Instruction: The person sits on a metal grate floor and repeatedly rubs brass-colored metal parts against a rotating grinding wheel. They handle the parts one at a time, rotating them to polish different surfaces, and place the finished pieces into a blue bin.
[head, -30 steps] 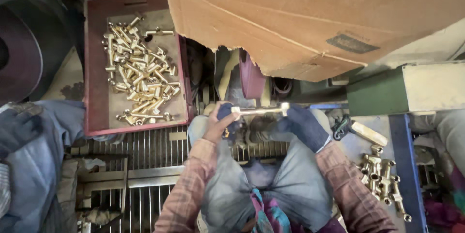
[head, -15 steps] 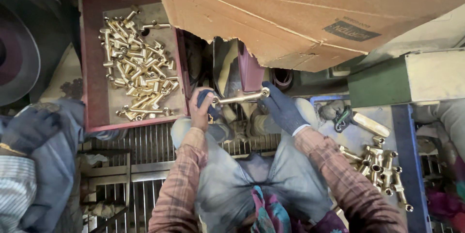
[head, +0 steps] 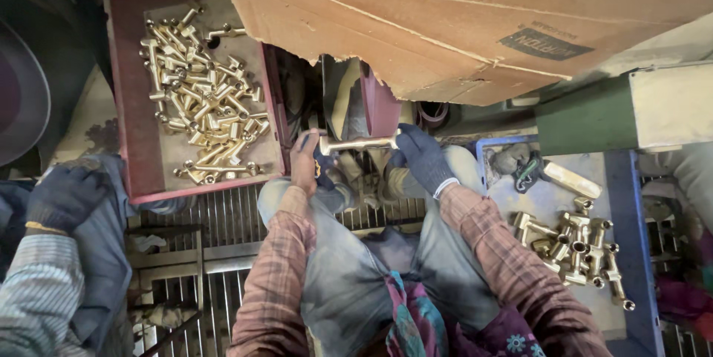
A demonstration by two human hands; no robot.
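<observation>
My left hand (head: 306,160) and my right hand (head: 422,158), the right in a dark blue glove, hold the two ends of a brass fitting (head: 359,144) level in front of my knees. The fitting sits against a maroon grinding wheel (head: 379,105) that shows below a torn cardboard sheet (head: 460,23). Left of my hands a red crate (head: 126,105) holds several finished brass fittings (head: 200,97). To my right a blue tray (head: 631,253) carries several more brass fittings (head: 575,249).
Another person's gloved hand (head: 63,194) and striped sleeve (head: 37,297) are at the lower left. A metal grate (head: 178,253) runs under my legs. A green and cream machine box (head: 624,108) stands at the right. A dark round disc (head: 22,90) sits at the far left.
The view has shifted, so my hands with the brass fitting sit lower and more to the left in the frame. The fitting has come level against the wheel. The other person's gloved hand has come into view.
</observation>
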